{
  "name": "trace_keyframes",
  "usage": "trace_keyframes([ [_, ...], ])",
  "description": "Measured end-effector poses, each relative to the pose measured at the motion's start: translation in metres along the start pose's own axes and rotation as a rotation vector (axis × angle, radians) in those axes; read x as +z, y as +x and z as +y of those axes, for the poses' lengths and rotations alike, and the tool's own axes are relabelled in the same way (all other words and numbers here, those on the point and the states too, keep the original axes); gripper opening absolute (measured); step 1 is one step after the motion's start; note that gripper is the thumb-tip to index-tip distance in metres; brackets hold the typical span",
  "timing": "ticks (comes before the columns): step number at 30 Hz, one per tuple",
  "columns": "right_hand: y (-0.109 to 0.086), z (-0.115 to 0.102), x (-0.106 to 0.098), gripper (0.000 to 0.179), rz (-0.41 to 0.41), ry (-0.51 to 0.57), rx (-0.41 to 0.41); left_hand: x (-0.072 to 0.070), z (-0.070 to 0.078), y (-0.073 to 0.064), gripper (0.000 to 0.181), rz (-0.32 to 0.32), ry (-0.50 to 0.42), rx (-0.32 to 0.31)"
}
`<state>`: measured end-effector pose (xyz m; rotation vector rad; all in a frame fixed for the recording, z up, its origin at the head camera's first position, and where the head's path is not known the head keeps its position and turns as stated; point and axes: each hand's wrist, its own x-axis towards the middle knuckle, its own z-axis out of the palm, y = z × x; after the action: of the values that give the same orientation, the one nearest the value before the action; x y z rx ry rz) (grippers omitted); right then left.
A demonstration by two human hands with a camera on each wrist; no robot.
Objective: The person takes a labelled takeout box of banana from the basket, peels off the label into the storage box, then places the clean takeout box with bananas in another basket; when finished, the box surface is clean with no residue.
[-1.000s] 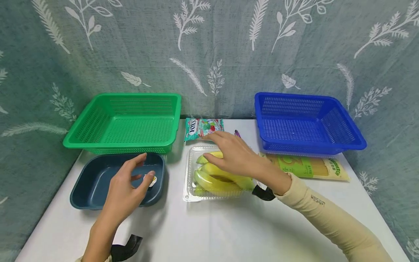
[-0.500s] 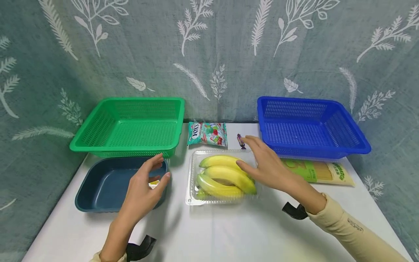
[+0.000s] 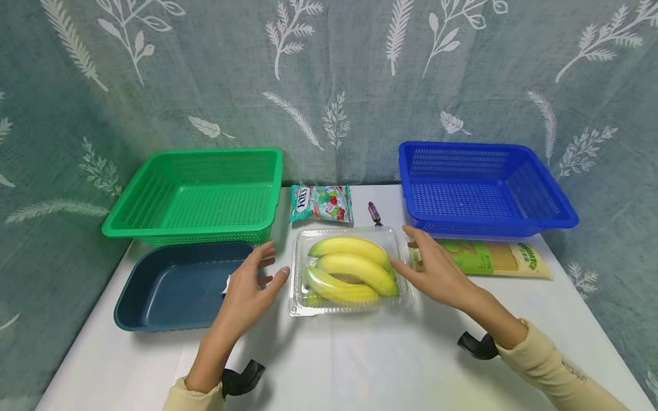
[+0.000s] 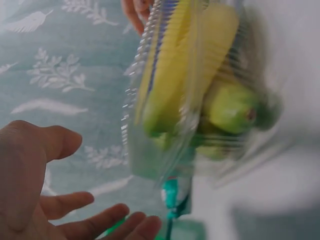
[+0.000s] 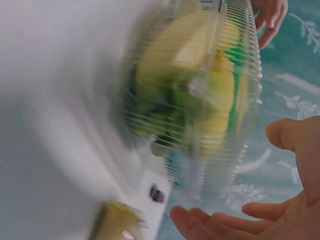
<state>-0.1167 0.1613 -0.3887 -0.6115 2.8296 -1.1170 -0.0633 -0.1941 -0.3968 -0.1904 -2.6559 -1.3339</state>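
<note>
A clear plastic clamshell box (image 3: 303,309) with yellow-green bananas (image 3: 354,268) inside sits in the middle of the white table, its lid down. My left hand (image 3: 247,299) hovers just left of the box, thumb and fingers spread apart with nothing between them. On the other side, my right hand (image 3: 437,271) is at the box's right edge, fingers extended and holding nothing. In the left wrist view the box (image 4: 150,165) stands beyond the parted thumb and fingers. The right wrist view has the box (image 5: 215,170) a little past the fingertips.
Behind the box lie a teal FOX'S candy bag (image 3: 321,204) and a small purple wrapped candy (image 3: 374,213). A green basket (image 3: 192,233) and dark blue tub (image 3: 154,326) stand left. At right are a blue basket (image 3: 488,228) and a noodle pack (image 3: 493,260).
My left hand has moved right, away from the dark tub and toward the box. My right hand has drawn back from over the bananas to the box's right side. The box has stayed put.
</note>
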Motion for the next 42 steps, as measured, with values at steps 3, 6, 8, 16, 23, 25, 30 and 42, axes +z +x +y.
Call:
trace_keyframes([
  [3,-0.003,0.006,0.005,0.076,-0.006,0.089,0.036,0.008,-0.003,0.004,0.063,-0.024,-0.025,-0.034],
  [6,-0.004,0.01,0.01,0.074,-0.006,0.141,0.072,0.015,-0.006,0.006,0.067,-0.057,-0.036,-0.096],
  [8,-0.003,0.01,0.012,0.072,-0.007,0.185,0.104,0.018,-0.007,0.008,0.07,-0.079,-0.048,-0.144],
  [16,0.002,0.007,0.018,0.074,-0.026,0.456,0.254,0.029,-0.008,0.01,0.076,-0.129,-0.108,-0.275],
  [23,-0.003,0.007,0.024,0.063,-0.044,0.572,0.34,0.038,-0.018,0.011,0.069,-0.162,-0.303,-0.331],
  [25,-0.004,0.006,0.025,0.058,-0.038,0.603,0.364,0.039,-0.019,0.011,0.067,-0.155,-0.327,-0.337],
  [30,-0.006,0.006,0.03,0.051,-0.012,0.657,0.417,0.042,-0.019,0.011,0.064,-0.14,-0.313,-0.349],
  [42,-0.01,-0.001,0.031,0.043,0.028,0.694,0.402,0.047,-0.009,0.008,0.057,-0.068,-0.369,-0.344],
])
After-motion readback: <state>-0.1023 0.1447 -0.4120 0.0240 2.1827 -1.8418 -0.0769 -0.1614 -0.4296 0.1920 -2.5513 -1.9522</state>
